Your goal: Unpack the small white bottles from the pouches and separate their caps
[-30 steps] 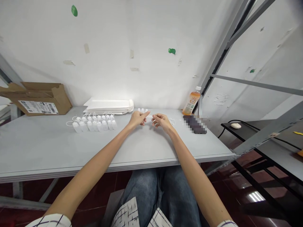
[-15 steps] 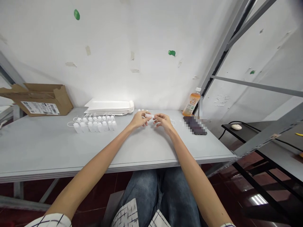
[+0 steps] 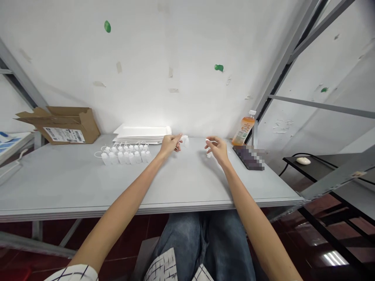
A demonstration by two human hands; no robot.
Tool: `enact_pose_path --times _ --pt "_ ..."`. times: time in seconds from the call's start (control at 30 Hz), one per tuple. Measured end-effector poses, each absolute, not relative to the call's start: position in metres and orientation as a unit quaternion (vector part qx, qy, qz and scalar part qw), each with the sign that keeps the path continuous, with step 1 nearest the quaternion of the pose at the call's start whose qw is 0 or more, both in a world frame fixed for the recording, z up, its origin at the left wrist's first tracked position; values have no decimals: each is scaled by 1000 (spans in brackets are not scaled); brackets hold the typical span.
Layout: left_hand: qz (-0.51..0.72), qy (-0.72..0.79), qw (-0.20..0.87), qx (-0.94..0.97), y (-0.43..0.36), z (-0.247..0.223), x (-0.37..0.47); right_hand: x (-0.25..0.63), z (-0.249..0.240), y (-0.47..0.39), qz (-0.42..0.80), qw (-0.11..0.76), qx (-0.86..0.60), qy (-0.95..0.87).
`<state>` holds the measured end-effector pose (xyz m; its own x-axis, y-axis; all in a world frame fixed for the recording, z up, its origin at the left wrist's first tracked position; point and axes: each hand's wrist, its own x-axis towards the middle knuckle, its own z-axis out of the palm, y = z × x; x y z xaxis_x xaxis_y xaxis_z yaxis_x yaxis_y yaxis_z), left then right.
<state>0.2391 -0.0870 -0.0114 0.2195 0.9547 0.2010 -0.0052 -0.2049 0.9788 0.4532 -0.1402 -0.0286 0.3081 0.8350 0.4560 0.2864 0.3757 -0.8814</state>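
Observation:
My left hand (image 3: 171, 145) is closed at the back middle of the table, its thumb and forefinger pinched at a small translucent white bottle (image 3: 185, 140). Its fingers partly cover the bottle, and its outline is blurred. To the right, apart from it, my right hand (image 3: 218, 149) is raised with curled fingers. Between its thumb and fingertips shows a small white piece (image 3: 207, 140), too small to name surely. A second white bit (image 3: 208, 155) appears just below those fingers. Left of my left hand, several small white squeeze bottles (image 3: 129, 157) with looped cap straps stand in rows.
White flat sheets or envelopes (image 3: 140, 134) are stacked against the wall behind the bottles. An opened cardboard box (image 3: 88, 124) stands at the back left. An orange drink bottle (image 3: 243, 128) and a dark, pixelated flat object (image 3: 249, 158) are at the right end of the grey table (image 3: 181, 183).
My hands were together around a small white item and are now apart, the right one moved rightward with a small white piece. The view has shifted slightly left.

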Motion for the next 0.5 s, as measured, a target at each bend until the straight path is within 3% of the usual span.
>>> enact_pose_path --times 0.23,0.5 --pt "480 388 479 624 -83 -19 239 506 -39 -146 2 545 -648 -532" --pt "450 384 465 658 -84 -20 242 502 -35 -160 13 360 -674 -644"
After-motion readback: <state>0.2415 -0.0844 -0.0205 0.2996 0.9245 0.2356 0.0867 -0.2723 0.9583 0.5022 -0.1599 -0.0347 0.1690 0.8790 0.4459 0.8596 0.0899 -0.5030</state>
